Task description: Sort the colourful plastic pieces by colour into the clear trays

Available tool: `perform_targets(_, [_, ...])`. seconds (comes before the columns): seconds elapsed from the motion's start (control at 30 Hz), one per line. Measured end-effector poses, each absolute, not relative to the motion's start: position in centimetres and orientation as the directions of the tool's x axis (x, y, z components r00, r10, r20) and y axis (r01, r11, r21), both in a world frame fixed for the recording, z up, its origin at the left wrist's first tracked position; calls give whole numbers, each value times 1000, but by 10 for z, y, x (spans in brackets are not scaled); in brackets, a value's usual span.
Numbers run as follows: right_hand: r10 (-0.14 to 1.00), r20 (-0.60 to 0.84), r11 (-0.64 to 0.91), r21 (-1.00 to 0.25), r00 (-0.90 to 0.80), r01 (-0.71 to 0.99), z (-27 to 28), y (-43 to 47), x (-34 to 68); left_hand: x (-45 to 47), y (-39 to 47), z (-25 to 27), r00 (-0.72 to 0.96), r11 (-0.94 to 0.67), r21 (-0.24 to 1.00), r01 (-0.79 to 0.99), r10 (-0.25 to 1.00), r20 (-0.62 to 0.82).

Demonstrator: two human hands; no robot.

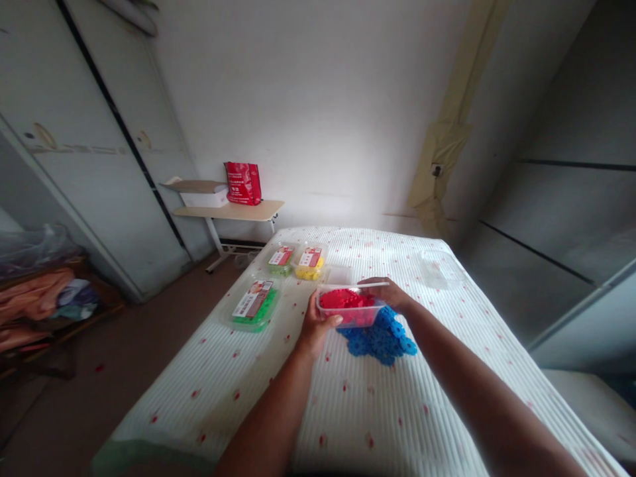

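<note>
A clear plastic tub [358, 318] of red pieces [345, 299] is held a little above the bed, tilted toward me. My left hand [318, 326] grips its left end, thumb along the near side. At the far right corner, my right hand [390, 293] is closed around the rim; its fingertips are partly hidden. Under and beside the tub lies a loose heap of blue flower-shaped plastic discs [382, 341]. To the left sit lidded, labelled tubs: one with green pieces [252, 306], one with yellow [310, 262] and one with light green [281, 261].
A patterned white cover [348, 404] spreads over the bed. A clear container [440, 268] lies at the far right. Beyond the bed, a small table [258, 211] carries a white box [203, 197] and a red bag [243, 184]. Cabinets stand on both sides.
</note>
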State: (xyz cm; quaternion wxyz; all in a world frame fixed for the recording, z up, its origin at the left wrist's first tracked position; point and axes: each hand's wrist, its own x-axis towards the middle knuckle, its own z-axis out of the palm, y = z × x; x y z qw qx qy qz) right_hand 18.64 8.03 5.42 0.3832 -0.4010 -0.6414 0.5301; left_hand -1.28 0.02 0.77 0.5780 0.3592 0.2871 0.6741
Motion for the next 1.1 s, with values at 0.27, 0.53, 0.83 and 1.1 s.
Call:
perform_targets(0.27, [955,127,153,-985,-268,78,44,87,183,-12,-4,13,-45,-157,763,-627,985,166])
perform_targets(0.53, [957,95,122,-989,-276,82,49,92,188,-14,-3,11,16,-121,766,-632,985,169])
perform_targets(0.83, [961,87,112,-990,-264,81,54,92,189,-19,1,8,129,-94,764,-638,965,226])
perform_targets(1.1, [960,163,187,-978,-227,88,64,93,185,-20,2,2,147,-70,803,-592,970,194])
